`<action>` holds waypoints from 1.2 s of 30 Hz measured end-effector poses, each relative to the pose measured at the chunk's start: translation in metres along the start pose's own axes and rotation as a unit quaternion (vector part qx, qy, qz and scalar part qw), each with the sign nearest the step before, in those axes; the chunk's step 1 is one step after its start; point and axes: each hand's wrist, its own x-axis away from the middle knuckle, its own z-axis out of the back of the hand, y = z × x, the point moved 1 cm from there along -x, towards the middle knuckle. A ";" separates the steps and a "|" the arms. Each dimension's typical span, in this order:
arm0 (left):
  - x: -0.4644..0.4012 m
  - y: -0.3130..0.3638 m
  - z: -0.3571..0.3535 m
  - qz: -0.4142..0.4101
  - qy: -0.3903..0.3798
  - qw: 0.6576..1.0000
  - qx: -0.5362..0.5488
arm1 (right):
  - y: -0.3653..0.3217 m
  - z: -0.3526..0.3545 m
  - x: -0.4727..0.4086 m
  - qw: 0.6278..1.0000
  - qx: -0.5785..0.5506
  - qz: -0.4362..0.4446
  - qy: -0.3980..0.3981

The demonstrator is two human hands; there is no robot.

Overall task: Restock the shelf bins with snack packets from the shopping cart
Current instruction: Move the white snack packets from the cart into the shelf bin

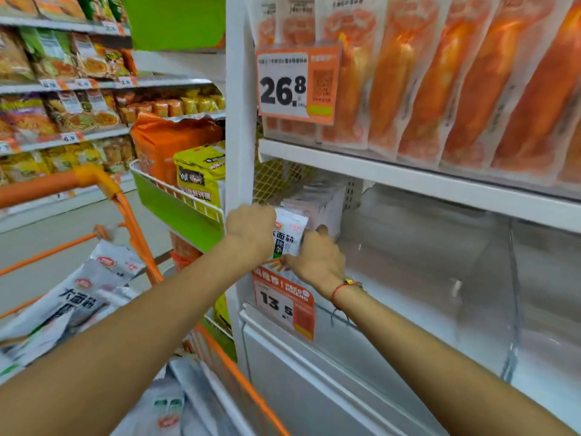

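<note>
Packet going into the left end of the bin

Cart with spare packets sits left; left hand and right hand both grip one packet at the bin, beside the standing row. Pushed crooked, it could topple that row.

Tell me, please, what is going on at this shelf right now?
A person is restocking. Both hands, the left hand and the right hand, hold a white snack packet at the left end of the lower shelf bin, in front of a few white packets already standing there. Most of that bin looks bare. More white packets lie in the orange shopping cart on the left.
</note>
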 end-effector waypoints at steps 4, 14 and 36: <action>0.005 -0.004 0.003 -0.028 0.092 0.994 -0.057 | 0.000 -0.006 -0.001 1.000 0.011 0.003 -0.010; -0.012 0.002 -0.013 -0.108 0.114 0.983 -0.091 | 0.008 -0.011 -0.005 0.980 -0.151 -0.112 -0.068; 0.022 0.002 0.013 -0.050 0.006 0.997 0.059 | 0.007 0.037 0.018 0.980 -0.072 -0.056 -0.178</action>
